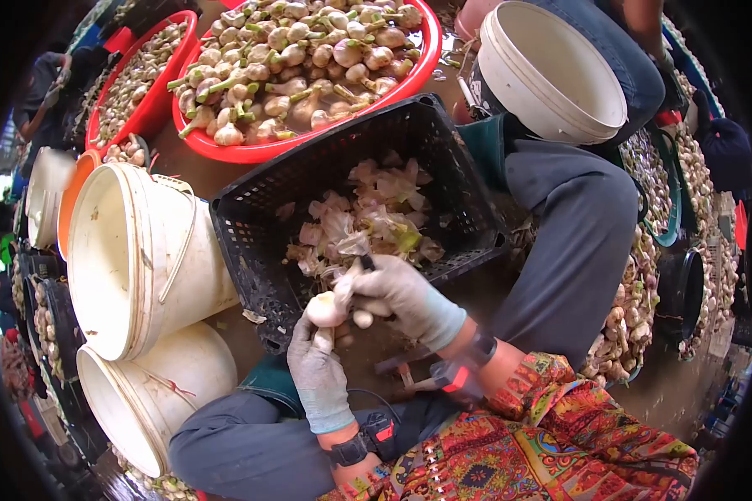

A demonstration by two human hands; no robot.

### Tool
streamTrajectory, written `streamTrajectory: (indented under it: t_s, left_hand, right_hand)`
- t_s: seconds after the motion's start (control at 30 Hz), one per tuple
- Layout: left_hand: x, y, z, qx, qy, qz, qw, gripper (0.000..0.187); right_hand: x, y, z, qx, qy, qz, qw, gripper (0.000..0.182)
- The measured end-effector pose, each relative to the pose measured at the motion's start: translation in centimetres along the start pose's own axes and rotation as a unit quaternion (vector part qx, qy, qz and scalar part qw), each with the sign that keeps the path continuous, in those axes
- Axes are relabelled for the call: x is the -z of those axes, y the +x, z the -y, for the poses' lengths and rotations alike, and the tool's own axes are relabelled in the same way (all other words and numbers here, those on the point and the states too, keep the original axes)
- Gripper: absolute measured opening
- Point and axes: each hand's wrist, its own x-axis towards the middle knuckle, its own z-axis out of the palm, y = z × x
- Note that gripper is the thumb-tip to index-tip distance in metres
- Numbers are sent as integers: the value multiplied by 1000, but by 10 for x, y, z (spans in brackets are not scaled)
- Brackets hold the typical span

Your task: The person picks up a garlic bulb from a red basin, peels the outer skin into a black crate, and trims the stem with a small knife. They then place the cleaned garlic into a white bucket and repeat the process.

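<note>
My left hand (316,376), in a grey work glove, is closed around a pale garlic bulb (326,310) whose stem points down past the fingers. Just to its right, my right hand (405,301), gloved the same way, has its fingers curled at the bulb's side. From its grip sticks out a short black-ended tool (366,261); the rest of it is hidden. Loose whitish skin (342,288) hangs between the two hands. Beneath and beyond them sits a black plastic crate (255,196) with a heap of papery garlic skins (363,209) in it.
A red basin (433,50) full of stemmed garlic bulbs stands beyond the crate. White buckets (146,250) lie tipped at the left, and another white bucket (551,71) is at the upper right. Garlic piles (631,309) lie at the right. Other people sit nearby.
</note>
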Motion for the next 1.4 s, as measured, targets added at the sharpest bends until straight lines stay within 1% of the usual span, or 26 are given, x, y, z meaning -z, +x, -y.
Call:
streamTrajectory:
  t_s: [0.07,0.1,0.13,0.17,0.2,0.23,0.27,0.37,0.47,0.53,0.6,0.63,0.67,0.7,0.73,0.77,0.87,0.9,0.97,1.0,1.03,1.07,1.13,1.27,1.37,1.4]
  left_hand:
    - [9,-1,1,20,-59,-26,998,37]
    - [7,1,1,23,-74,-45,996,38]
    - [7,1,2,22,-71,-41,996,38]
    - [5,3,2,30,-69,-41,996,37]
    - [3,5,2,35,-67,-40,996,36]
    - [0,4,1,37,-86,-27,995,35]
    - [-2,1,1,19,-110,-10,994,36]
    - [2,4,-14,22,-237,21,971,39]
    - [-14,16,-83,-61,-299,9,952,38]
    - [-26,31,-138,-176,-463,65,866,41]
    - [-30,49,-173,-256,-394,-2,883,45]
    - [-37,68,-176,-251,-392,9,885,45]
    - [-44,91,-175,-259,-241,23,935,46]
    - [-57,113,-175,-263,-81,34,961,46]
    - [-71,137,-175,-205,-15,25,978,40]
    - [-83,168,-172,-175,117,22,977,41]
    - [-78,292,-139,-36,422,52,905,42]
    - [-68,329,-119,26,488,57,870,47]
    - [-72,376,-113,111,628,74,767,57]
    - [-80,386,-109,143,695,85,699,62]
    - [-77,403,-106,160,712,106,675,62]
    - [-75,417,-102,183,727,127,650,62]
    - [-86,412,-108,186,730,135,644,62]
    - [-93,406,-107,182,707,97,676,60]
    - [-63,410,-90,-41,553,121,823,63]
    - [-92,370,-109,-4,485,65,872,56]
  right_hand:
    - [11,4,20,53,169,28,984,21]
    - [22,10,28,82,160,30,983,22]
    - [26,6,38,61,4,-63,996,19]
    - [29,10,27,152,-207,-141,956,19]
    - [37,15,10,235,-406,-213,857,20]
    - [38,13,3,306,-528,-245,753,25]
    - [37,11,-2,227,-593,-259,728,24]
    - [34,11,-8,197,-540,-221,788,22]
    - [35,12,-8,161,-519,-220,810,20]
    - [35,11,-14,215,-484,-210,822,19]
    - [27,6,-6,190,-484,-208,829,19]
    - [26,6,-5,199,-470,-209,834,19]
    - [31,11,-8,209,-445,-201,848,19]
    - [32,13,-6,197,-419,-203,863,21]
    - [31,13,-3,183,-392,-204,878,22]
    - [32,13,0,156,-411,-212,873,23]
    - [43,16,5,105,-417,-228,874,23]
    - [51,21,-2,72,-379,-225,895,22]
    - [47,25,7,111,-383,-247,883,21]
    - [44,25,18,77,-378,-236,892,24]
    - [44,28,21,56,-344,-227,909,26]
    - [58,36,-1,102,-357,-231,899,19]
    - [41,29,28,82,-250,-228,938,18]
    - [40,31,24,75,-247,-228,939,12]
    - [35,23,26,101,-247,-240,933,18]
    - [32,20,31,94,-281,-230,927,21]
